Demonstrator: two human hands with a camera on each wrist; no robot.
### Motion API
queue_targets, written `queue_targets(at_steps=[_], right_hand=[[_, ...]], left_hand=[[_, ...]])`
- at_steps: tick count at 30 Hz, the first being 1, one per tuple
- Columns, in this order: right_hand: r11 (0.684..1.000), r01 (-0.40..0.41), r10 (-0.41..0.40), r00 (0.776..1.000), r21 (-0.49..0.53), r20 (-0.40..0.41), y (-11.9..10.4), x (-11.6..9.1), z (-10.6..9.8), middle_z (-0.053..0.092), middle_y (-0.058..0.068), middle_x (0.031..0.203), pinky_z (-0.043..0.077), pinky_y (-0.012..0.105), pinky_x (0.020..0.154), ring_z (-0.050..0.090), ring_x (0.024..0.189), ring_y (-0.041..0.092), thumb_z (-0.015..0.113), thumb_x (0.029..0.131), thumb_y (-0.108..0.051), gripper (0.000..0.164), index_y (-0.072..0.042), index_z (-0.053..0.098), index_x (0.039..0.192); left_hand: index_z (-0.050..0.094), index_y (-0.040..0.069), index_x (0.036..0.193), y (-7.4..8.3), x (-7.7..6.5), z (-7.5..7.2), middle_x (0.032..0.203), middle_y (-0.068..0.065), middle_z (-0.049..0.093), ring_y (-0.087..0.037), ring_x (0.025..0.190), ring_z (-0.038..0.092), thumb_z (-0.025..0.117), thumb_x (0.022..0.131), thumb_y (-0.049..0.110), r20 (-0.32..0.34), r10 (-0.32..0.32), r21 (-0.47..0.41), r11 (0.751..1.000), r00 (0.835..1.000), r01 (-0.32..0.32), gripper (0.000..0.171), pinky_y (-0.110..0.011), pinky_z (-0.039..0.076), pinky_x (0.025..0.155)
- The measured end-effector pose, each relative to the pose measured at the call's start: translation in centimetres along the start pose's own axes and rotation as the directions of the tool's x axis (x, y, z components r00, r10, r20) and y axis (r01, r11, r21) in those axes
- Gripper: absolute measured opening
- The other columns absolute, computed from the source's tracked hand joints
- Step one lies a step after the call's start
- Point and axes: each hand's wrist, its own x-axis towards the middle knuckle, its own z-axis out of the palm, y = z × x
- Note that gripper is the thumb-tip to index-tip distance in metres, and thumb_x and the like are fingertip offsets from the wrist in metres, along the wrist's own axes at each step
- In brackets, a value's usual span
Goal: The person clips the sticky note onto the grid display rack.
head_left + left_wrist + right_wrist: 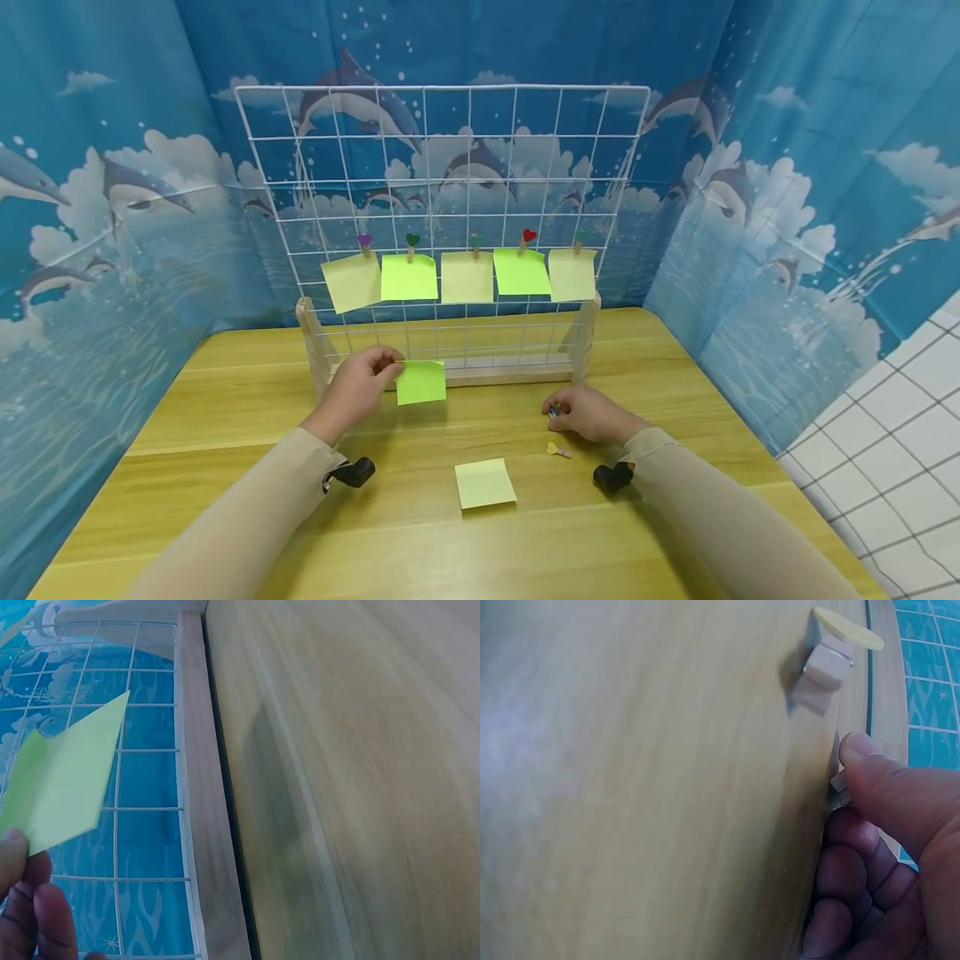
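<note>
In the head view my left hand point(356, 387) pinches a bright green sticky note point(422, 383) by its upper left corner, in front of the wire grid. The left wrist view shows the same green note point(79, 776) between thumb and fingers, slightly bent. My right hand point(592, 414) pinches a small clothespin point(553, 412) at the table; a bit of blue shows, and the fingers hide most of it. Beside that hand lies a clothespin with a yellow heart point(558, 451). A pale yellow sticky note point(486, 483) lies on the table between the forearms.
A white wire grid point(470, 179) stands upright in a wooden base point(510, 369) at the back of the table. Several notes, such as a green one point(408, 279), hang on it from heart clothespins. A dolphin-print curtain point(787, 167) surrounds the table.
</note>
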Motion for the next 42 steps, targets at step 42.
queue_targets(at_steps=[42], right_hand=[[0.999,-0.032,0.032,0.999,-0.031,0.012,-0.2,0.0,0.0,0.063,-0.002,0.082,0.042,0.031,0.071,0.052,0.074,0.014,0.075,0.099,-0.021,0.019,-0.015,0.076,0.117]], left_hand=[[0.063,0.016,0.146,-0.2,5.6,0.4,0.125,-0.007,0.071,-0.030,0.105,0.073,0.059,0.109,0.037,-0.019,-0.092,-0.039,0.995,0.996,0.091,0.042,-0.043,0.059,0.085]])
